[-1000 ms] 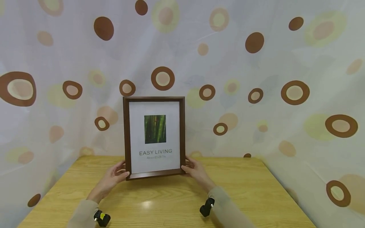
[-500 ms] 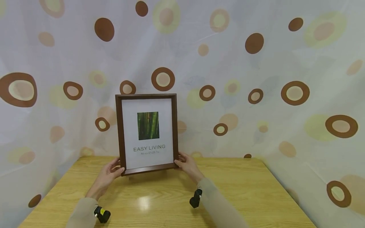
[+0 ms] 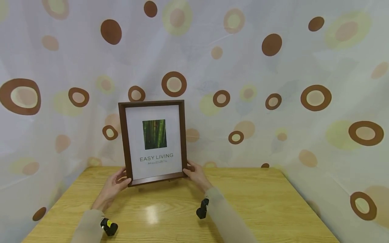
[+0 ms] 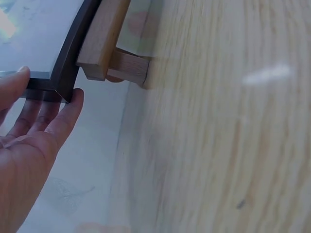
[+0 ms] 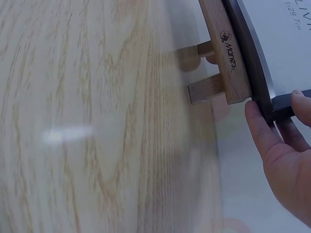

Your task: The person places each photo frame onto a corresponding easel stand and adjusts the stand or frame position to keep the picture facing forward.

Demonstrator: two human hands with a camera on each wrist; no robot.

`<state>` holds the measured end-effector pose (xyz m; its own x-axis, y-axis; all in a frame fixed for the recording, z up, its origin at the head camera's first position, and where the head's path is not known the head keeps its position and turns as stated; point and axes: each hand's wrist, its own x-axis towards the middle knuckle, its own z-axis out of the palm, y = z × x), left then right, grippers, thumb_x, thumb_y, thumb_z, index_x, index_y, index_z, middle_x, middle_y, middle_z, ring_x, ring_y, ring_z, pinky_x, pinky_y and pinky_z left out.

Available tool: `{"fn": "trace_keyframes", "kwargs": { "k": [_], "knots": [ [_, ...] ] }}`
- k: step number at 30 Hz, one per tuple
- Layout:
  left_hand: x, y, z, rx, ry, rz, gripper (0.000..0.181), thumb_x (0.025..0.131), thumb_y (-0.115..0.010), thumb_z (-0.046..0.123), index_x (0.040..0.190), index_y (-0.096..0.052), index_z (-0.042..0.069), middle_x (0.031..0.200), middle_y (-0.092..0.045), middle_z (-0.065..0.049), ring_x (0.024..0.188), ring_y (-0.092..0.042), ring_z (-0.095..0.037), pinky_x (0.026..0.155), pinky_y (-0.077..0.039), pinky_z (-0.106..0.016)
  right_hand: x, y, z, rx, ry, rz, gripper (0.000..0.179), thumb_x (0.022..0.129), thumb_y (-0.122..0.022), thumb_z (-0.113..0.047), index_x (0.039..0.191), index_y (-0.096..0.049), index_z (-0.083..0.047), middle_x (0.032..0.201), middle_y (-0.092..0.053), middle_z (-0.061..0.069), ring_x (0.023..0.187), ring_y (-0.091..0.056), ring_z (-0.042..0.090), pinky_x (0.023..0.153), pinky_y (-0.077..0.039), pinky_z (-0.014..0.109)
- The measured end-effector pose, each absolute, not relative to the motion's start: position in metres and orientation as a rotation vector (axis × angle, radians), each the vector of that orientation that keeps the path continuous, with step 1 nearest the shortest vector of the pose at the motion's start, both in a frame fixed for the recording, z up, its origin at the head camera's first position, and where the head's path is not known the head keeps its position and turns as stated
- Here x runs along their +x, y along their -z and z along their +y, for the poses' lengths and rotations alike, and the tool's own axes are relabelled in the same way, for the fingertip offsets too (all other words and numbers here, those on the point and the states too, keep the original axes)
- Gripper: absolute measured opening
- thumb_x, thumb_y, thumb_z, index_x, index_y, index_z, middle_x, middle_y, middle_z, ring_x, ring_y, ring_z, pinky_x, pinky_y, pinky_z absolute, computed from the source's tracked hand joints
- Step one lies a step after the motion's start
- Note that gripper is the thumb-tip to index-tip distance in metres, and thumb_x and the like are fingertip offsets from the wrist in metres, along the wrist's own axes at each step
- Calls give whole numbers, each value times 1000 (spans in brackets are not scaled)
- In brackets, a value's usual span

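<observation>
**Picture frame (image 3: 125, 145) held by its two lower corners**

From my end, most of the wooden stand (image 5: 231, 63) is out of sight: the frame hides it in the head view, and both wrist views cut it off. One bar runs just beside the frame's lower edge; I cannot tell whether it bears any weight. The left hand (image 3: 111, 189) and right hand (image 3: 197, 176) grasp the frame, thumbs in front, other fingers partly lost behind. I can hardly read the small print (image 3: 157, 162) under "EASY LIVING". Inside the frame sits a white sheet (image 3: 174, 135) bearing a bamboo picture (image 3: 155, 134). It all tilts slightly, left corner lower, over the table (image 3: 243, 202).
</observation>
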<state>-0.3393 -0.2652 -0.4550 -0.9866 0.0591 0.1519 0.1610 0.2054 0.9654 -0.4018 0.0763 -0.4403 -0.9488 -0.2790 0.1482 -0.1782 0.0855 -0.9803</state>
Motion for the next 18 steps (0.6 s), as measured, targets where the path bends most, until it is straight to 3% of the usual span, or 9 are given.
{"fn": "trace_keyframes", "kwargs": {
  "k": [5,10,18],
  "knots": [
    [-341,457,-265,-235,1899,-2374,70,99,-58,16,157,-19,8,147,-40,-25,126,-48,-26,91,-51,-21,-407,446,75,-466,2030,2267,57,100,-53,-3,152,-30,0,142,-44,33,126,-51,44,95,-54,49],
    [-343,457,-263,-181,1889,-2388,72,98,-62,18,156,-21,5,144,-44,-26,129,-46,-34,91,-51,-22,-409,449,70,-444,2043,2289,55,100,-52,-2,151,-32,1,142,-45,34,126,-50,45,95,-53,52],
    [-345,463,-253,-84,1714,-2519,60,97,-63,16,145,-36,-8,137,-51,-33,126,-51,-40,100,-51,-43,-406,453,66,-385,2023,2207,57,99,-52,2,150,-27,9,144,-42,32,128,-49,43,100,-52,46]
  ]
}}
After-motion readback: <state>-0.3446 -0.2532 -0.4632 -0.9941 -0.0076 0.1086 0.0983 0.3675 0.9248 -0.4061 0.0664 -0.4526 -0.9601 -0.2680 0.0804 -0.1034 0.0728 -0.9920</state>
